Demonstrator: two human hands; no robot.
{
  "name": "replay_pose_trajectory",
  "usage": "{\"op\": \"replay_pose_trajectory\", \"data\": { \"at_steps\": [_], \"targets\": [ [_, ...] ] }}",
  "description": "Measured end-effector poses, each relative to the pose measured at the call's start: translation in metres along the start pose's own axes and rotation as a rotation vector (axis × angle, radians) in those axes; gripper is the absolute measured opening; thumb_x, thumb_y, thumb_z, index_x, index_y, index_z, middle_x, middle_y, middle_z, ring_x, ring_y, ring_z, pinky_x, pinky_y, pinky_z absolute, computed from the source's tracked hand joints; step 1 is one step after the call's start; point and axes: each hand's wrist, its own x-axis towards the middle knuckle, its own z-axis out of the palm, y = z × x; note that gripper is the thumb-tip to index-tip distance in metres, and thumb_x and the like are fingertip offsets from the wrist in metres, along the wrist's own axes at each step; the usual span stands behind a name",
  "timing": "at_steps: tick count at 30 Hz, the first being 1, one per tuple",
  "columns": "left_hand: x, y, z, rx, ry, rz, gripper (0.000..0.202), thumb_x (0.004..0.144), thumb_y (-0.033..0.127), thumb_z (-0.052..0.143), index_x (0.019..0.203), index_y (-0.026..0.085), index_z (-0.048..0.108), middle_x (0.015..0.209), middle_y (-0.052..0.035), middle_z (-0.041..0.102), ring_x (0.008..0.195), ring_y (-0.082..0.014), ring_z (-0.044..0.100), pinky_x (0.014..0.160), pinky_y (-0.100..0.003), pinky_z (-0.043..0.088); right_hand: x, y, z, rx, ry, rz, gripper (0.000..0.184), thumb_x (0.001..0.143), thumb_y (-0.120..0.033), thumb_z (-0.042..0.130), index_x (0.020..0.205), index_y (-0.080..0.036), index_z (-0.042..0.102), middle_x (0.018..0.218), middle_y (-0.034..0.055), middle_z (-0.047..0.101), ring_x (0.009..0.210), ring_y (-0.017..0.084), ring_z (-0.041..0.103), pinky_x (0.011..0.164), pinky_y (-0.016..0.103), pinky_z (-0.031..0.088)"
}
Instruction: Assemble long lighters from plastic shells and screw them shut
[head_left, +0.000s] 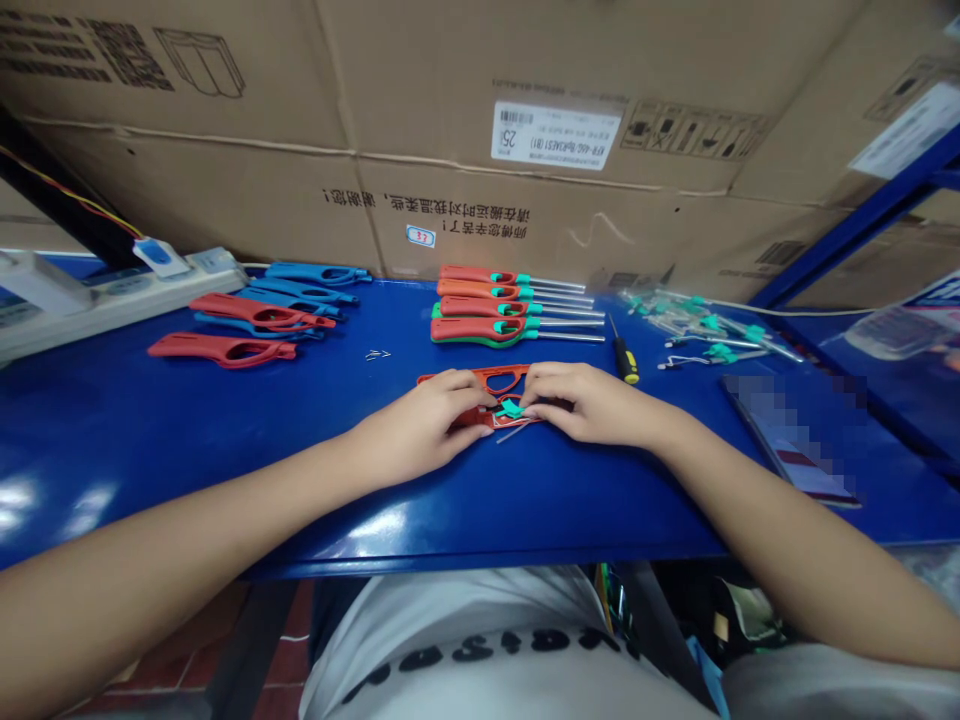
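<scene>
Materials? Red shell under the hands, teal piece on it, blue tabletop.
The red shell, held by the left hand and right hand: likely moulded plastic, satin, uniform colour with a cut-out loop. The teal piece: also looks plastic, matte, solid colour; too small for more. The tabletop: probably painted metal or laminate, glossy, mirrors the lights; cannot tell which.

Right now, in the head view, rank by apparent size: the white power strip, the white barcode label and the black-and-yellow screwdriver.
1. white power strip
2. white barcode label
3. black-and-yellow screwdriver
The label sits farther back, so real sizes are unsure.
</scene>
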Motion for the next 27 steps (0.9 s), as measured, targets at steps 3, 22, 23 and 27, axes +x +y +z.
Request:
{"op": "replay_pose_trajectory", "data": {
  "at_steps": [3,22,23,27],
  "targets": [
    [0.0,0.001,-0.002,-0.024,0.006,-0.042,0.022,0.096,0.023,0.062,0.115,0.016,0.068,0.107,-0.0089,0.066,0.099,-0.0211,0.065,0.091,-0.036,0.053,0.001,-0.001,0.003,-0.028,0.012,-0.006,0.012,0.097,-0.02,0.054,0.09,-0.017,0.063,0.093,0.0067,0.063,0.081,0.017,0.06,0.072,0.029,0.047],
    [0.0,0.007,-0.006,-0.043,-0.021,-0.116,0.018,0.09,0.016,0.067,0.108,0.015,0.069,0.102,-0.007,0.067,0.095,-0.021,0.065,0.085,-0.033,0.053,-0.002,-0.01,0.005,-0.25,-0.018,-0.083,0.02,0.1,-0.021,0.048,0.093,-0.018,0.067,0.097,0.007,0.067,0.076,0.016,0.06,0.065,0.027,0.04],
    [0.0,0.007,-0.006,-0.038,-0.018,-0.11,0.018,0.091,0.016,0.067,0.108,0.015,0.068,0.103,-0.007,0.068,0.096,-0.0212,0.065,0.086,-0.033,0.053,-0.002,-0.01,0.004,-0.254,-0.02,-0.08,0.02,0.1,-0.022,0.048,0.093,-0.018,0.067,0.097,0.007,0.067,0.076,0.016,0.06,0.065,0.027,0.04],
    [-0.001,0.008,-0.006,-0.017,-0.026,-0.1,0.017,0.092,0.019,0.066,0.108,0.016,0.068,0.105,-0.0074,0.068,0.099,-0.0222,0.065,0.087,-0.035,0.053,-0.002,-0.01,0.003,-0.202,0.003,-0.069,0.017,0.099,-0.023,0.051,0.091,-0.018,0.065,0.096,0.0068,0.066,0.076,0.016,0.06,0.065,0.026,0.042]
  ]
}}
